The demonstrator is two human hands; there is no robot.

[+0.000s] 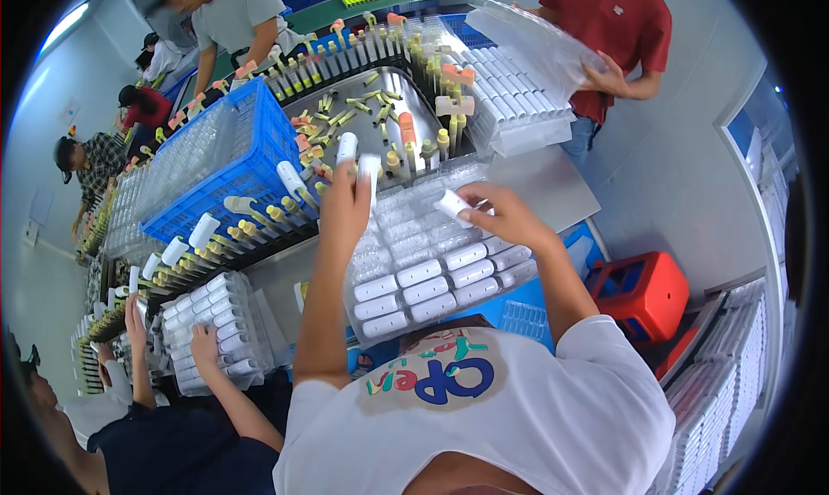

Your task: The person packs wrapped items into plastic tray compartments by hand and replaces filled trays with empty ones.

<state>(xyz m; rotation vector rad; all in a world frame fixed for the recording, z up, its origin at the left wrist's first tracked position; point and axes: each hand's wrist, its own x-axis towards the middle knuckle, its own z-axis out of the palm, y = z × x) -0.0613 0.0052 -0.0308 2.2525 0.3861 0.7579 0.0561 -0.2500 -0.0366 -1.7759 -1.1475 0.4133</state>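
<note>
Two hands work over a clear blister tray (449,275) at centre frame, its near rows filled with white capsule-shaped cases and its far rows apparently open. The right hand (501,214), just right of centre, has its grip closed on one white case (453,204) above the tray's far part. The left hand (345,206), a little left of centre, is clamped on two white cases (358,158) pointing up toward the steel trough (371,106) beyond. The tray lies on the grey worktop (553,188) with its near edge seeming to hang past the worktop's edge; a downward push there could, I judge, tip it and spill the filled rows. Two cases in one grip are loosely held, so one may slip into the row of upright holders (259,227) at left. Farther up-left, a blue crate (233,162) stands close to the left arm's path and could be nudged. At the upper right, another person lifts a tray stack (518,89).
</note>
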